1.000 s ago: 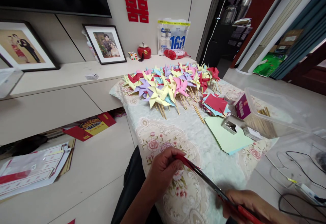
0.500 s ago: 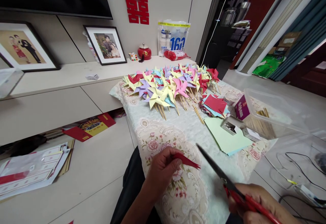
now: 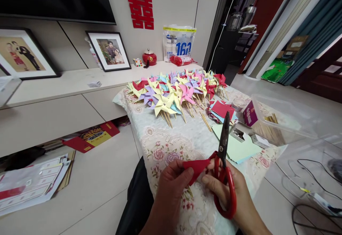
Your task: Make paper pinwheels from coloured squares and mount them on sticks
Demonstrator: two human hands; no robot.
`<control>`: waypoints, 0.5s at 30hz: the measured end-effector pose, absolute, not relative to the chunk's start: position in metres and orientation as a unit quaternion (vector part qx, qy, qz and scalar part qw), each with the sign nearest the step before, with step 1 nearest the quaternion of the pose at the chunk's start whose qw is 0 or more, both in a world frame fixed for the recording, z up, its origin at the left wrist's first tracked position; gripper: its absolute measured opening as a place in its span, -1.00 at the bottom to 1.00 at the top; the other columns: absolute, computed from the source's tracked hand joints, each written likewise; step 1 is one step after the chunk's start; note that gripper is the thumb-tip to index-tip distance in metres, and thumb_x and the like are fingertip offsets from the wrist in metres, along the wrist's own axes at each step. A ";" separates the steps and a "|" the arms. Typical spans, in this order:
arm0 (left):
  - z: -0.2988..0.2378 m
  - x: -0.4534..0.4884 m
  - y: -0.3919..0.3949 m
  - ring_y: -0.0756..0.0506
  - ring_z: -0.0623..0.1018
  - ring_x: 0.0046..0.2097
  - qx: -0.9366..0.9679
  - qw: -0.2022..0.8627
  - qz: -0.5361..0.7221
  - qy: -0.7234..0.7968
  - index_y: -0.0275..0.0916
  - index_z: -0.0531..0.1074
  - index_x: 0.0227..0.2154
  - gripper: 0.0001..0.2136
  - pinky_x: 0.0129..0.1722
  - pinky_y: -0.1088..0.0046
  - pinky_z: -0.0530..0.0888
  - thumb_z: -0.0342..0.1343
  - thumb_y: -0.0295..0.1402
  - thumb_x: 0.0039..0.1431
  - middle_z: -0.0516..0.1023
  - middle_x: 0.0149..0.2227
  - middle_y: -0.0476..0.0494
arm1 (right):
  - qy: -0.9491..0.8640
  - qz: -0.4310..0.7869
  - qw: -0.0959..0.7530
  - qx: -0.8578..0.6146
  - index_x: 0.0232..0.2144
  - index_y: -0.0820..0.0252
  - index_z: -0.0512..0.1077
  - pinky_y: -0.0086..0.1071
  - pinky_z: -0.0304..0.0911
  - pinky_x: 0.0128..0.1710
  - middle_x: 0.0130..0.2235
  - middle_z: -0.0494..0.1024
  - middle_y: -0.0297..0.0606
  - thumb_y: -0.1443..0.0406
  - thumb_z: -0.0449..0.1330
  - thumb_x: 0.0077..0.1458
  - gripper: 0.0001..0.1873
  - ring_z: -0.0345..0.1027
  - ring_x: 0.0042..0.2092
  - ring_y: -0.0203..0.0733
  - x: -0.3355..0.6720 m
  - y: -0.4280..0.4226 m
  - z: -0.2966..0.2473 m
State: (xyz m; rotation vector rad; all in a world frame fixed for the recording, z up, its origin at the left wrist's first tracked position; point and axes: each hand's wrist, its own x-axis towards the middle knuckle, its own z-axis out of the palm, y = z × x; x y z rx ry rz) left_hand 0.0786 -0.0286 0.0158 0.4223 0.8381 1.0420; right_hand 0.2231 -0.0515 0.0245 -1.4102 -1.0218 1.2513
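A piece of folded red paper (image 3: 197, 168) is pinched between the thumb and fingers of my left hand (image 3: 172, 183), over the near part of the table. My right hand (image 3: 237, 188) grips red-handled scissors (image 3: 226, 187), their dark blades closed and pointing up. Its fingertips also touch the right end of the paper, where a strip folds up beside the scissors. Farther back on the table stand many finished paper pinwheels (image 3: 164, 104) on sticks, in yellow, red, pink, purple and blue.
Beyond my right hand lie a stack of coloured paper squares (image 3: 221, 109), light green sheets (image 3: 244, 149), small open box of metal pins (image 3: 237, 135) and a clear plastic bin (image 3: 288, 121) holding sticks. Loose sticks (image 3: 205, 121) lie near the pinwheels. Cables (image 3: 315, 172) run on the floor at right.
My right hand has come left to the paper, and the scissors have swung upright, their blades now pointing up. The red paper has been opened out wider between both hands.
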 end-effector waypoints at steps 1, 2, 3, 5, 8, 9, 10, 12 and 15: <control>0.016 0.079 -0.030 -0.01 0.51 -0.41 0.192 0.767 0.478 0.382 -0.26 0.55 -0.47 -0.85 -0.30 0.44 0.44 0.39 -0.35 -0.08 0.62 -0.48 -0.05 | -0.414 0.512 0.477 -0.582 -0.36 0.14 0.37 -0.49 0.19 -0.58 -0.57 0.40 -0.45 0.06 0.44 -0.08 -0.59 0.25 -0.56 -0.34 0.220 -0.050 0.025; 0.015 0.079 -0.031 0.00 0.49 -0.44 0.193 0.769 0.476 0.381 -0.27 0.54 -0.48 -0.85 -0.33 0.47 0.43 0.39 -0.35 -0.09 0.60 -0.50 -0.04 | -0.409 0.513 0.476 -0.586 -0.39 0.14 0.35 -0.49 0.19 -0.59 -0.58 0.40 -0.45 0.06 0.45 -0.10 -0.58 0.25 -0.57 -0.34 0.219 -0.048 0.025; 0.014 0.079 -0.032 0.01 0.47 -0.45 0.195 0.772 0.471 0.380 -0.27 0.54 -0.49 -0.84 -0.36 0.48 0.42 0.40 -0.34 -0.09 0.59 -0.51 -0.03 | -0.401 0.517 0.476 -0.588 -0.41 0.15 0.34 -0.49 0.18 -0.60 -0.59 0.40 -0.46 0.08 0.47 -0.12 -0.57 0.25 -0.59 -0.34 0.218 -0.046 0.025; 0.010 0.074 -0.031 0.01 0.47 -0.45 0.208 0.780 0.458 0.373 -0.26 0.55 -0.45 -0.83 -0.34 0.47 0.43 0.41 -0.32 -0.09 0.57 -0.51 -0.02 | -0.377 0.530 0.483 -0.586 -0.42 0.15 0.33 -0.51 0.14 -0.62 -0.62 0.39 -0.48 0.12 0.50 -0.17 -0.55 0.23 -0.62 -0.37 0.218 -0.042 0.024; 0.003 0.061 -0.025 -0.03 0.50 -0.39 0.280 0.766 0.448 0.367 -0.21 0.60 -0.23 -0.77 -0.29 0.41 0.46 0.30 -0.21 0.10 0.60 -0.39 -0.09 | -0.336 0.576 0.501 -0.551 -0.41 0.17 0.33 -0.54 0.07 -0.65 -0.68 0.37 -0.50 0.14 0.49 -0.15 -0.57 0.18 -0.65 -0.39 0.221 -0.037 0.021; 0.002 0.055 -0.022 -0.03 0.51 -0.37 0.318 0.743 0.454 0.375 -0.18 0.59 -0.13 -0.74 -0.30 0.41 0.46 0.20 -0.17 0.21 0.61 -0.33 -0.13 | -0.323 0.600 0.506 -0.528 -0.42 0.17 0.33 -0.54 0.05 -0.65 -0.71 0.34 -0.50 0.14 0.47 -0.13 -0.58 0.15 -0.67 -0.40 0.223 -0.036 0.020; 0.000 0.050 -0.019 -0.03 0.51 -0.33 0.363 0.711 0.469 0.378 -0.11 0.56 -0.04 -0.72 -0.30 0.43 0.46 0.15 -0.18 0.26 0.61 -0.21 -0.14 | -0.310 0.627 0.507 -0.504 -0.45 0.18 0.33 -0.54 0.04 -0.66 -0.73 0.32 -0.50 0.14 0.46 -0.12 -0.60 0.12 -0.68 -0.42 0.224 -0.035 0.020; -0.002 0.041 -0.013 -0.08 0.54 -0.16 0.487 0.639 0.474 0.361 -0.02 0.55 0.01 -0.73 -0.17 0.40 0.47 0.15 -0.27 0.27 0.55 -0.01 -0.16 | -0.283 0.681 0.493 -0.462 -0.52 0.21 0.34 -0.53 0.01 -0.67 -0.76 0.29 -0.49 0.15 0.46 -0.13 -0.61 0.07 -0.70 -0.44 0.225 -0.034 0.019; -0.003 0.037 -0.009 -0.15 0.49 0.06 0.626 0.542 0.471 0.305 0.02 0.58 -0.04 -0.75 0.05 0.32 0.41 0.15 -0.39 0.28 0.48 0.09 -0.15 | -0.241 0.736 0.452 -0.442 -0.55 0.24 0.36 -0.55 -0.04 -0.69 -0.76 0.26 -0.50 0.18 0.50 -0.20 -0.61 0.01 -0.72 -0.49 0.225 -0.035 0.017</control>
